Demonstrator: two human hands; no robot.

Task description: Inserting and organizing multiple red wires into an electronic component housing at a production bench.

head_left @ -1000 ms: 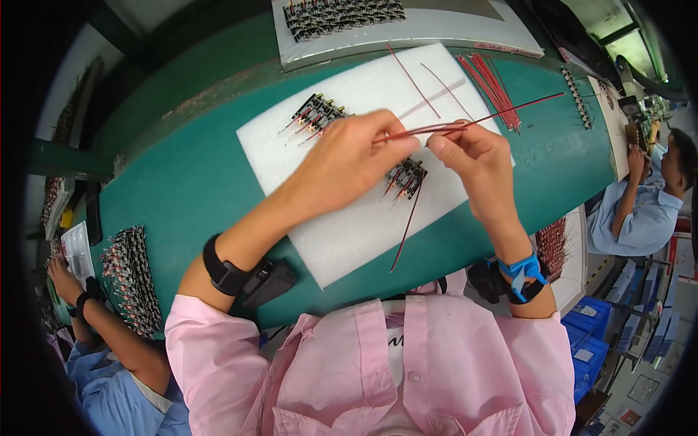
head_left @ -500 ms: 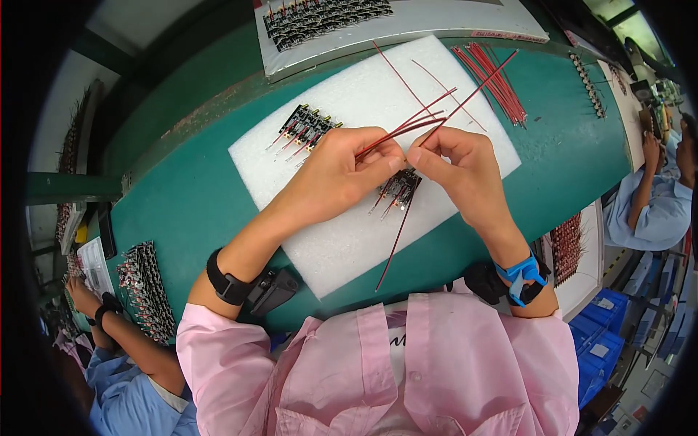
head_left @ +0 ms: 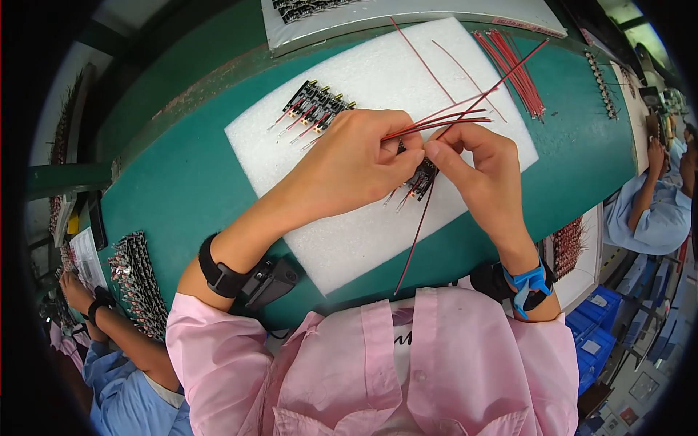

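Both hands meet over the white foam pad [head_left: 342,240]. The left hand [head_left: 356,163] pinches a bunch of red wires [head_left: 465,109] — their long axis runs from its fingertips toward 2 o'clock. The right hand [head_left: 480,174], just beside at 3 o'clock, is closed on one wire [head_left: 416,232] trailing toward 7 o'clock — it sits nearer the small dark parts [head_left: 420,178] underneath.

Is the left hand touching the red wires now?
Touching. The head view shows the left hand pinching the red wires between thumb and fingers, no gap visible.
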